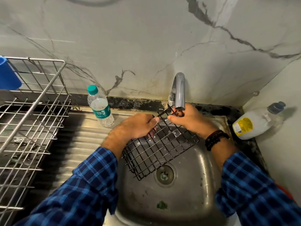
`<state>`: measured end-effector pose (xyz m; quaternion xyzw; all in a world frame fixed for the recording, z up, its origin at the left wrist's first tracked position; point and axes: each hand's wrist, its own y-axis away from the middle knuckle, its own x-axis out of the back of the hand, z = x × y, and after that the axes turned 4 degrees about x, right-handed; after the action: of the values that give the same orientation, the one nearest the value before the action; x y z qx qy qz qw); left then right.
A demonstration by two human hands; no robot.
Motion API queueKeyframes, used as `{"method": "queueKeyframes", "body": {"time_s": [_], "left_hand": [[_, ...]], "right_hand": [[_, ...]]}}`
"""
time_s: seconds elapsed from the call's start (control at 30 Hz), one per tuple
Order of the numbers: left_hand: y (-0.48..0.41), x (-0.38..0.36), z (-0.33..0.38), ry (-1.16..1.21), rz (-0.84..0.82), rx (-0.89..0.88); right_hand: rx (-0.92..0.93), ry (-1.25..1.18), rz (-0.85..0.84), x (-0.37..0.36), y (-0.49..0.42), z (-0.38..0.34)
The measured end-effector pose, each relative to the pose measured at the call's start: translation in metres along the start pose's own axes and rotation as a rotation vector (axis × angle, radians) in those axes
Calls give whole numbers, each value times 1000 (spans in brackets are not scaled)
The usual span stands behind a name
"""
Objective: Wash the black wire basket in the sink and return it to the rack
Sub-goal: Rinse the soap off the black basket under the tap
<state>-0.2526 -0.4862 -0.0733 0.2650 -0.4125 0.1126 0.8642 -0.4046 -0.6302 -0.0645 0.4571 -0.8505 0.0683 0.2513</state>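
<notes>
Black wire basket (160, 149): square-grid mesh, thin coated wire, glossy and wet-looking, held tilted over the steel sink (192, 190) with its low corner just above the round drain (165, 175). Left hand (138, 126) grips the basket's upper left edge, fingers curled through the mesh, thumb on top. Right hand (190, 119) pinches the far top edge, fingers closed on the wire directly under the tap (179, 91), a curved, polished chrome spout; cannot tell if water runs. Sink bowl is dull brushed metal, spotted, with a green scrap (162, 205) near the front. Ribbed steel drainboard (81, 136) lies to the left; on it stands the rack (32, 111), bare silver wire in an open grid. Clear plastic bottle (100, 106), teal cap, stands at the back between rack and tap. White jug (255, 122) lies near the right corner. Wall is grey-veined marble. Both sleeves are blue plaid; a dark beaded band (215, 139) circles the right wrist.
</notes>
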Motion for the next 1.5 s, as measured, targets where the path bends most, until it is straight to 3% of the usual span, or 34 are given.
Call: {"method": "queueKeyframes", "body": {"time_s": [0.13, 0.27, 0.4, 0.5, 0.67, 0.77, 0.97, 1.07, 1.2, 1.3, 1.37, 1.43, 1.5], "left_hand": [[2, -5, 8, 115, 112, 17], [-1, -17, 16, 378, 187, 75], [2, -32, 15, 519, 262, 178], [10, -43, 14, 637, 234, 234], [18, -61, 12, 572, 283, 233], [23, -63, 9, 567, 316, 222], [25, -59, 10, 568, 321, 206], [29, -59, 13, 452, 333, 152], [34, -50, 24, 36, 372, -7], [38, -39, 35, -245, 280, -92], [40, -31, 40, -359, 221, -126], [42, -25, 42, -490, 205, -167], [45, -25, 45, -614, 192, -204]], "right_hand": [[4, 59, -36, 10, -6, -8], [146, 439, 211, 7, -6, -9], [182, 553, 278, -11, 14, 6], [63, 330, 322, -18, 21, 18], [-177, 61, 239, -21, 26, 21], [-205, -178, 333, -22, 29, 22], [-108, 73, 289, -24, 39, 12], [-159, 92, 311, -23, 46, 12], [-162, -75, 496, -35, 58, 7], [-184, -83, 466, -40, 59, 4], [-216, -224, 462, -40, 61, 5], [-322, -386, 432, -37, 61, 7], [-449, -371, 359, -34, 63, 6]]}}
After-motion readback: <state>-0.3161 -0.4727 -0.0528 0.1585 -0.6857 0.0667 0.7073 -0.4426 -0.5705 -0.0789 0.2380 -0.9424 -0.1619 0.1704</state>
